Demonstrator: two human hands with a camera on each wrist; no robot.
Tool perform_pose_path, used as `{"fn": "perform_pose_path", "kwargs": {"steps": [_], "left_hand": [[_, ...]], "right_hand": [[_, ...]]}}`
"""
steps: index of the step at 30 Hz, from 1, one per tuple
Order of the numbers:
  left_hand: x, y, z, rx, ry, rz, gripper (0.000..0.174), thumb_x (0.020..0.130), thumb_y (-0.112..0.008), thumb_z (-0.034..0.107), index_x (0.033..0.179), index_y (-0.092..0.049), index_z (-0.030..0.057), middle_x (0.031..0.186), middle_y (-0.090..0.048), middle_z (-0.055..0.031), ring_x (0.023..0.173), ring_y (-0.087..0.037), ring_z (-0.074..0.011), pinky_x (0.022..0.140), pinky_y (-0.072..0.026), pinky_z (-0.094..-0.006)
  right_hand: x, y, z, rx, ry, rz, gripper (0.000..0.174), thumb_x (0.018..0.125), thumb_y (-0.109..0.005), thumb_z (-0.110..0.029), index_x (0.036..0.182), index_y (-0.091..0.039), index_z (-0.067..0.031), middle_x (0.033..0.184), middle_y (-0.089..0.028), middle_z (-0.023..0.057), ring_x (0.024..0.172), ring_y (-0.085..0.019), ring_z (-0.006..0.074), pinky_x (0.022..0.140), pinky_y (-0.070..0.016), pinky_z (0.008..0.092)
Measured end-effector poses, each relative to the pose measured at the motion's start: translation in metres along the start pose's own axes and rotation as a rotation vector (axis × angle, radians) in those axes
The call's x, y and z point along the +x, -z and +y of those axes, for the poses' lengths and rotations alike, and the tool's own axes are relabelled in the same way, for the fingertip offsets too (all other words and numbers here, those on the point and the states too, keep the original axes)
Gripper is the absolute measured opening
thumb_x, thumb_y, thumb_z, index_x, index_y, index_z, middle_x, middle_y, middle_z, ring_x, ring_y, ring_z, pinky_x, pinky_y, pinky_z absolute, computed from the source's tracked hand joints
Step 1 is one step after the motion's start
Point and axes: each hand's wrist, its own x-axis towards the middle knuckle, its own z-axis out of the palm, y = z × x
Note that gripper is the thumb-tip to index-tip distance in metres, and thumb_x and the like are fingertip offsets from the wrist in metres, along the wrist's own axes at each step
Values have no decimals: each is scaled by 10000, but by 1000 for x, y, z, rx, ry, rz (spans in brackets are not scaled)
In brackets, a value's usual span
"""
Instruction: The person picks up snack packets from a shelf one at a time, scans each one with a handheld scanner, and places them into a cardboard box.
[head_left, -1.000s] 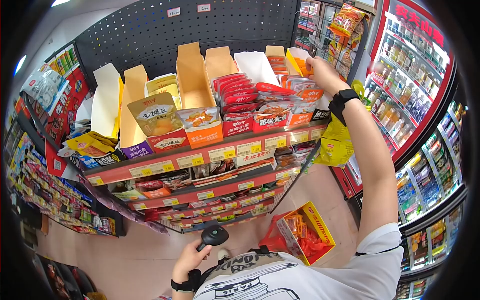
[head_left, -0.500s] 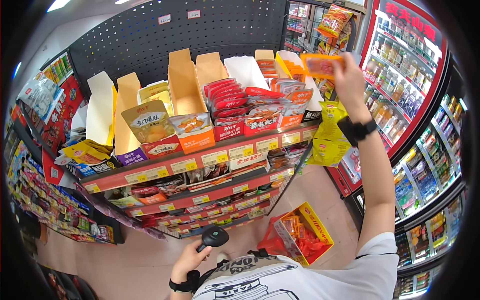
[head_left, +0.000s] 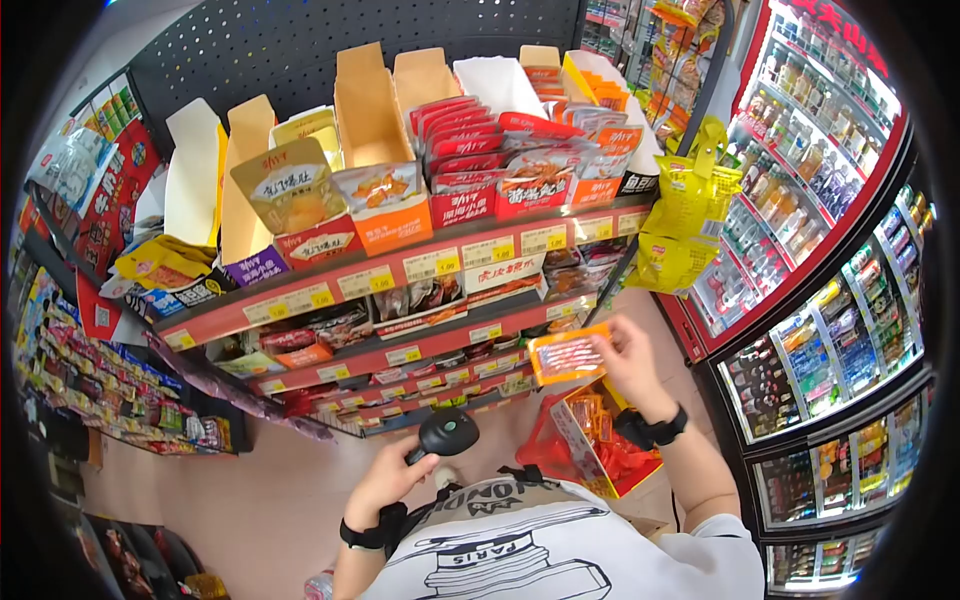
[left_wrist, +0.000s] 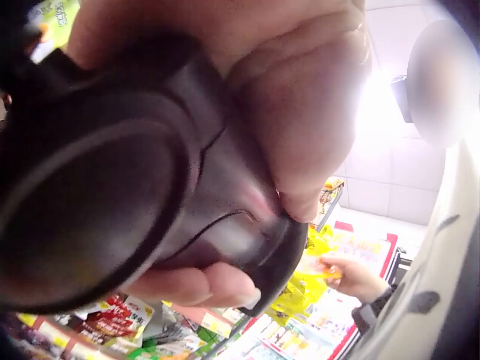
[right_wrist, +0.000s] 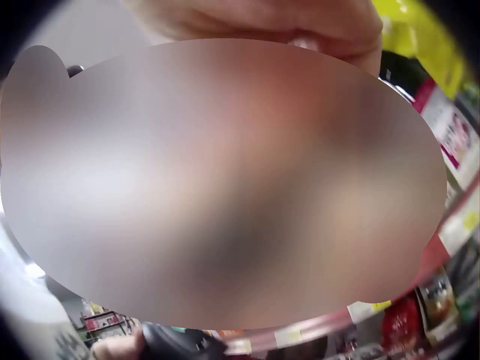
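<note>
My left hand [head_left: 385,482] grips a black barcode scanner [head_left: 447,432] in front of the shirt. In the left wrist view the scanner's dark body [left_wrist: 97,202] fills much of the picture, with fingers and thumb wrapped about it. My right hand [head_left: 636,372] pinches a flat orange snack packet [head_left: 566,358] by its right end, in front of the lower shelves. Below it on the floor stands a yellow and red carton [head_left: 580,448] of orange packets, partly covered by the packet and wrist. A blurred patch hides most of the right wrist view.
Upright cartons, one a brown box [head_left: 372,120], line the top shelf, along with red snack packets [head_left: 465,150]. Yellow bags [head_left: 690,200] hang at the shelf's right end. Lit drink coolers [head_left: 800,200] run down the right side. A red plastic bag [head_left: 535,445] lies beside the floor carton.
My right hand has drawn an orange packet from the top-shelf carton at the right and brought it down and inward to chest front. The left hand keeps the scanner, raised slightly and shifted right.
</note>
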Motion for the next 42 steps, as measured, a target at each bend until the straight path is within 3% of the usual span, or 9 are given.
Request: {"fn": "perform_pose_path", "kwargs": {"steps": [4,9,31,34,37,39,40,41,42], "left_hand": [[2,-4,2,26,-38,-29,378,820,-632,277,1064,-584,-8,719,-597,-43,610,-546,-103,573,-449,-254],[3,-8,7,111,-86,-61,359,814,-635,280,1029,-596,-4,720,-600,-64,622,-551,-113,584,-446,-271],[2,-11,2,40,-16,-73,380,821,-639,287,1051,-582,-10,770,-598,-37,638,-528,-99,585,-445,-262],[1,-6,1,1,-2,-81,363,825,-638,268,1063,-576,0,756,-582,-17,628,-517,-86,575,-440,-243],[-1,1,-2,-50,37,-76,341,833,-630,249,1064,-568,6,729,-560,-2,617,-507,-74,566,-433,-227],[-1,8,-7,-28,57,-69,316,841,-619,241,1042,-566,4,712,-552,-4,615,-508,-71,561,-430,-224],[-1,10,-8,-38,61,-71,284,844,-614,237,990,-565,-2,706,-553,-8,614,-510,-75,562,-430,-226],[-1,12,-9,-35,60,-88,284,844,-614,237,990,-565,-2,706,-553,-8,614,-510,-75,562,-430,-226],[-1,15,-11,-57,52,-79,274,844,-613,236,971,-564,-2,702,-553,-10,614,-511,-78,563,-431,-228]], "right_hand": [[-21,-32,58,-41,-142,-122,65,855,-542,-35,901,-524,8,758,-621,61,692,-578,82,607,-454,224],[-33,-59,77,-33,-195,-207,86,856,-547,-53,903,-520,14,762,-627,73,694,-583,92,604,-454,243],[-44,-69,89,-104,-192,-250,136,851,-560,-95,919,-530,19,770,-632,107,691,-602,134,607,-465,277],[-51,-56,124,-108,-182,-140,144,844,-569,-108,916,-535,12,774,-633,121,689,-612,165,606,-468,290],[-64,-19,174,-424,-334,21,213,787,-610,-144,913,-549,15,811,-621,177,763,-621,278,670,-485,344],[-81,13,225,-543,-376,118,177,823,-566,-46,985,-512,1,736,-595,114,593,-619,193,472,-511,298],[-88,26,245,-459,-456,240,242,756,-609,-107,935,-534,37,839,-611,201,826,-632,309,676,-523,373],[-87,28,211,-273,-746,326,234,761,-575,-49,959,-501,51,845,-598,224,751,-643,330,547,-556,392],[-91,35,223,-254,-781,413,221,761,-556,-23,955,-489,59,841,-593,228,708,-642,337,486,-552,396]]}}
